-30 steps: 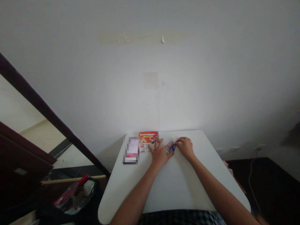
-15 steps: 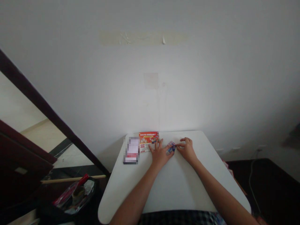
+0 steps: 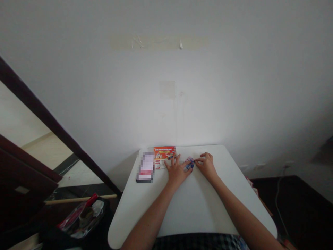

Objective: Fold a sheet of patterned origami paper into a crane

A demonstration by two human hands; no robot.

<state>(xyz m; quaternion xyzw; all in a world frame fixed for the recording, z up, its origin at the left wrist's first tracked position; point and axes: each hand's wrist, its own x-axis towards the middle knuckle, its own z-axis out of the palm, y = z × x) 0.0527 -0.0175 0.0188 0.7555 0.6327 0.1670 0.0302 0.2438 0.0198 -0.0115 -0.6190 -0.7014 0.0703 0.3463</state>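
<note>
A small piece of folded, printed paper [image 3: 189, 165], blue with red and white, lies on the white table [image 3: 192, 201]. My left hand [image 3: 177, 173] holds it down, with index finger and thumb on either side of it. The other fingers of that hand are spread, and some reach the edge of a red and white printed leaflet [image 3: 164, 152]. From the right, my right hand [image 3: 206, 165] pinches the paper's right corner between thumb and index finger. Its remaining fingers are curled above. Parts of the folded paper are hidden under my fingers.
A phone [image 3: 146, 166] with a blurred screen lies left of the leaflet. Behind the table rises a white wall [image 3: 221, 86]. On the floor at left are a bag of mixed items [image 3: 83, 217] and a wooden stick [image 3: 80, 199]. A cable [image 3: 278, 194] hangs at right.
Almost nothing differs. Both hands stay at the folded paper, and the view has shifted very slightly.
</note>
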